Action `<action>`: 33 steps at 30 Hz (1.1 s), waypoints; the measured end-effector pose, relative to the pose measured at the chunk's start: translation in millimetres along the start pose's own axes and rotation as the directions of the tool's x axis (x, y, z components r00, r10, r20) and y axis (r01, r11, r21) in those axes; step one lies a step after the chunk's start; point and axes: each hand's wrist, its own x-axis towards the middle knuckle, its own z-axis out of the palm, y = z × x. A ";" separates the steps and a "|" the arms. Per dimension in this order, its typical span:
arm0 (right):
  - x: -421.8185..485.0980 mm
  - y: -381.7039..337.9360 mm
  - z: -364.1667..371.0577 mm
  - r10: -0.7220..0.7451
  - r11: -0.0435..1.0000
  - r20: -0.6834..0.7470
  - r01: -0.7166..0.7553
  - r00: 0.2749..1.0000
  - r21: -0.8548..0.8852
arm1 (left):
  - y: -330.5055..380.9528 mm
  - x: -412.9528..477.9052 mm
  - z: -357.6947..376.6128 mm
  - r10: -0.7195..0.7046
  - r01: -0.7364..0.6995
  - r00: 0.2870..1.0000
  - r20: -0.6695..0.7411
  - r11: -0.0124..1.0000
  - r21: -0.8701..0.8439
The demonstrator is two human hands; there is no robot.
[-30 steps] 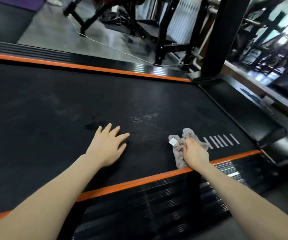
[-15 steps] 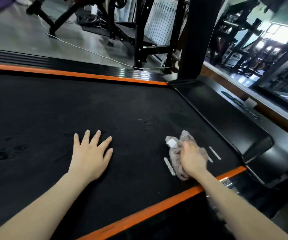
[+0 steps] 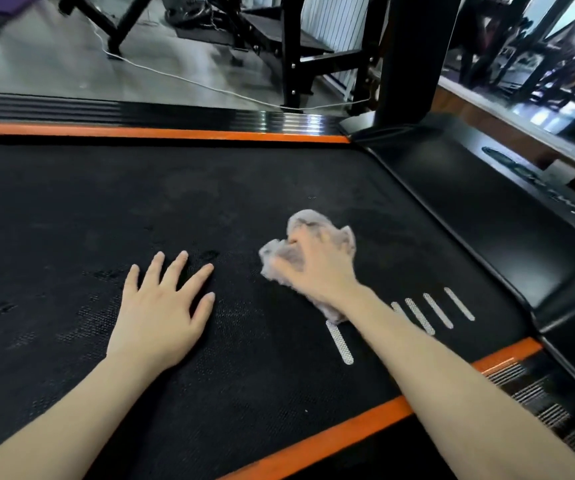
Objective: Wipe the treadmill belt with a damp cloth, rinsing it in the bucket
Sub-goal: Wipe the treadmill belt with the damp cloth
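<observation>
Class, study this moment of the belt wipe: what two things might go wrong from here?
1. The left hand leans flat on the treadmill belt; if the belt rolls under that weight, the person may slip.
2. The right hand holds the cloth bunched, so it wipes a narrow path and may miss the dark smudges beside the left hand.

Right hand [image 3: 317, 268] grips crumpled grey cloth [image 3: 308, 225] on black treadmill belt [image 3: 106, 202]; left hand [image 3: 163, 306] rests flat beside it.
</observation>
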 end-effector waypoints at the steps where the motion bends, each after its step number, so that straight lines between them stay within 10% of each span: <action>1: -5.0 -7.5 4.3 -0.063 0.998 0.058 0.063 0.996 0.002 | 0.3 -0.4 -1.0 -0.003 0.003 1.000 0.000 1.000 -0.006; 9: 7.2 17.5 6.2 -0.167 0.952 0.067 0.178 0.984 -0.247 | -0.5 -2.4 -5.5 -0.008 0.008 1.000 0.018 1.000 -0.010; 13: 22.1 29.4 8.0 -0.125 0.984 0.207 0.147 0.970 -0.096 | -1.0 -1.9 -5.0 -0.013 0.014 0.999 0.030 1.000 -0.022; 17: 11.1 43.6 6.0 -0.162 0.986 0.058 0.164 0.985 -0.037 | -5.2 -1.0 -5.5 -0.010 0.011 0.999 0.041 0.999 -0.035; 26: -28.7 180.0 -44.9 0.517 0.850 -0.052 -0.520 0.854 -0.091 | -0.5 -1.6 -9.1 -0.024 0.026 0.999 0.048 0.999 -0.034; 33: -106.4 80.9 -15.9 -0.108 0.991 0.064 0.112 0.992 -0.067 | 15.8 4.0 -7.2 -0.132 0.129 0.986 0.100 0.991 0.033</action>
